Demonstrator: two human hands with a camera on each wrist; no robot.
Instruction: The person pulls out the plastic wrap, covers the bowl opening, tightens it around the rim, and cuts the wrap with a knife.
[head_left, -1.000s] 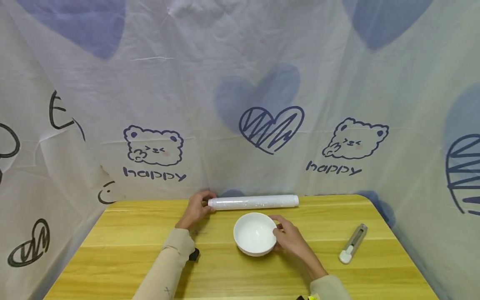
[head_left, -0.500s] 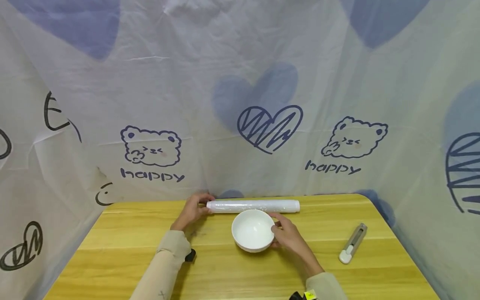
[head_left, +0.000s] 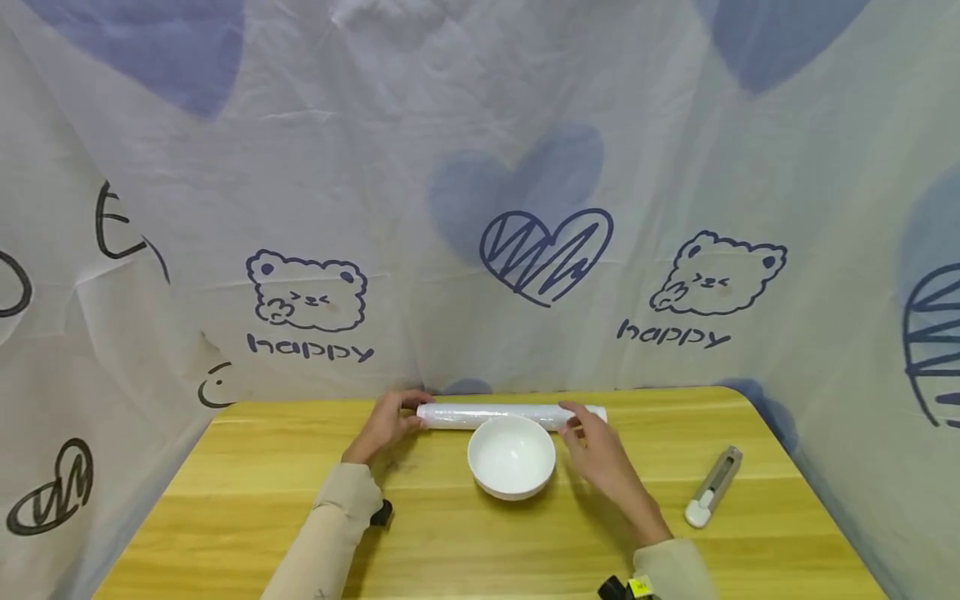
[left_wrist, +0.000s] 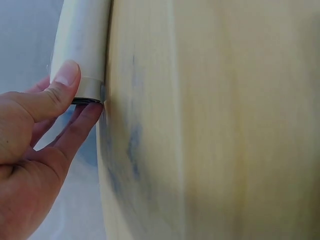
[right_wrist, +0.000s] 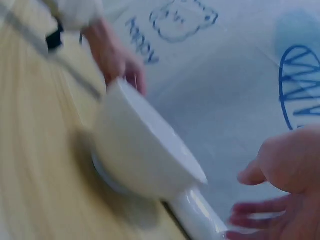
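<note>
Fingers of the left hand (head_left: 384,427) pinch the white roll (head_left: 487,411) mid-frame; the right hand (head_left: 602,456), fingers parted, has left the bowl (head_left: 512,460), apparently freeing both for the roll.

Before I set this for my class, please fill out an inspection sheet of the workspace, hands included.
Surface: wood-grained table, dark marks near the left hand.
Job's things: white roll, with a white bowl upright in front of it.
Clutter: cutter lying apart on the right.
Hands: left hand pinches the roll's end; right hand near the other end, contact unclear.
Cables: nothing seen.
Surroundings: printed cloth behind and at both sides.
</note>
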